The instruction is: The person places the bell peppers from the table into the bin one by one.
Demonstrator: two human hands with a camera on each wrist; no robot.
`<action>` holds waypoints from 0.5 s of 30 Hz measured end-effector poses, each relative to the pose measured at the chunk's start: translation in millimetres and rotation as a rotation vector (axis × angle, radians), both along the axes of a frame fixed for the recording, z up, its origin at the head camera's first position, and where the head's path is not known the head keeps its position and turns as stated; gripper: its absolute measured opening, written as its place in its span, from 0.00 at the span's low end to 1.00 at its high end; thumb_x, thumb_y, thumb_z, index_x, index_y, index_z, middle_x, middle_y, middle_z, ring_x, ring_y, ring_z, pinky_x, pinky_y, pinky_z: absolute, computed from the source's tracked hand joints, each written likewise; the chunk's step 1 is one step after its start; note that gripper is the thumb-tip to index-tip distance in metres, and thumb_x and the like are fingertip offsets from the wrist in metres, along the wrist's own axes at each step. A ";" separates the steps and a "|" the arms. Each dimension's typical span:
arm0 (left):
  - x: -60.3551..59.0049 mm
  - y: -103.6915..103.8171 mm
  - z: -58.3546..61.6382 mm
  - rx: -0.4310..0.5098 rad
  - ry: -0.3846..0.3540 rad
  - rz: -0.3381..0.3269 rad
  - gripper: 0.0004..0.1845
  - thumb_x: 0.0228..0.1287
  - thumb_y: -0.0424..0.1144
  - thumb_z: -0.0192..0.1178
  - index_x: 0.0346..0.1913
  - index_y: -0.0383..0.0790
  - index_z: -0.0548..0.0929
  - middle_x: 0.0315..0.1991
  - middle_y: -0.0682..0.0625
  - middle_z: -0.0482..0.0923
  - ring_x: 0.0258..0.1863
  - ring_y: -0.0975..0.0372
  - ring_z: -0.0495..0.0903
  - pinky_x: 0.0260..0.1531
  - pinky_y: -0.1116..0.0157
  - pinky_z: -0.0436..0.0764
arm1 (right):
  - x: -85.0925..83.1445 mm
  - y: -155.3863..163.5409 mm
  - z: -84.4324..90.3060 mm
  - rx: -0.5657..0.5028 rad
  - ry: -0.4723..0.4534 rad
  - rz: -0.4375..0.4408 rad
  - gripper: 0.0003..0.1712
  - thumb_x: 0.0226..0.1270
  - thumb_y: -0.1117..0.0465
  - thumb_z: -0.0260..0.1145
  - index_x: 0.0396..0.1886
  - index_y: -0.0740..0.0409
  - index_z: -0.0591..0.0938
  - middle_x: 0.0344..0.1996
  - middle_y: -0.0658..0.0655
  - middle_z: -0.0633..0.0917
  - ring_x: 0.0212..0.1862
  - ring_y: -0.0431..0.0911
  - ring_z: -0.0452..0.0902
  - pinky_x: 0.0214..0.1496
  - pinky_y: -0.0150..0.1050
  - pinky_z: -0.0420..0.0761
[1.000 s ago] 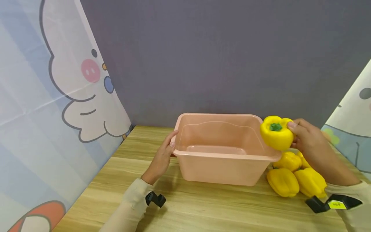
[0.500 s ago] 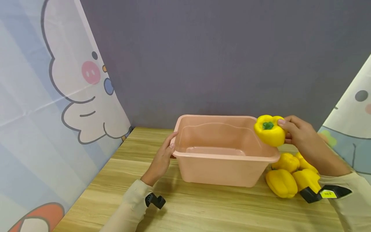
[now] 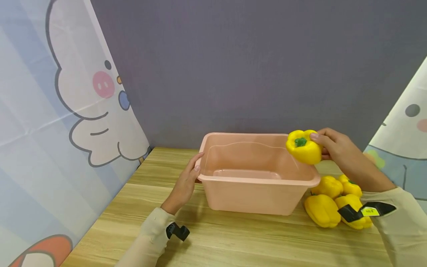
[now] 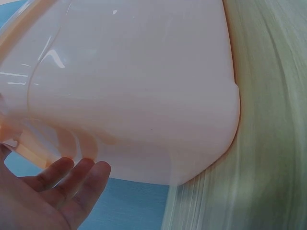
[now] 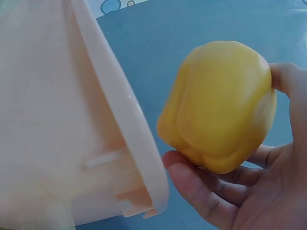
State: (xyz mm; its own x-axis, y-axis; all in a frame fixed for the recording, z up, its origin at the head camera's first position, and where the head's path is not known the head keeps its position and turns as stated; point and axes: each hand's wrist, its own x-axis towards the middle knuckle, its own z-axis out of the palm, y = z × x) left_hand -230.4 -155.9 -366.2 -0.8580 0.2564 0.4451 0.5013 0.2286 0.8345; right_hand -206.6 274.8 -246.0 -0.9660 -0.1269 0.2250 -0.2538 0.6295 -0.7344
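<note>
A yellow bell pepper (image 3: 307, 152) with a green stem is held in my right hand (image 3: 343, 154), its thumb on one side and its fingers on the other. It hangs over the right rim of a pink plastic basin (image 3: 247, 196). The right wrist view shows the pepper's smooth side (image 5: 220, 105) beside the basin's rim (image 5: 124, 103). At the basin's left end, my left hand (image 3: 183, 185) grips the rim. In the left wrist view its fingers (image 4: 86, 187) lie beneath the rim, against the outer wall (image 4: 129, 96).
Several more yellow bell peppers (image 3: 323, 211) lie grouped on the wooden table (image 3: 213, 241), right of the basin and partly under the right wrist's camera (image 3: 367, 211). A grey wall (image 3: 253, 66) rises behind. Cartoon-printed sheets (image 3: 36, 122) stand at both sides.
My right hand has carried the pepper leftward and slightly up, from beside the basin's right end to over its rim. The left hand stays at the left rim.
</note>
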 end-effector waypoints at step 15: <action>1.9 -2.8 -0.1 0.024 -0.004 -0.022 0.26 0.82 0.45 0.38 0.78 0.50 0.59 0.68 0.38 0.68 0.50 0.40 0.77 0.45 0.47 0.79 | -5.6 -8.3 14.5 0.081 -0.051 0.023 0.32 0.78 0.38 0.48 0.57 0.63 0.71 0.46 0.61 0.76 0.41 0.49 0.75 0.42 0.35 0.81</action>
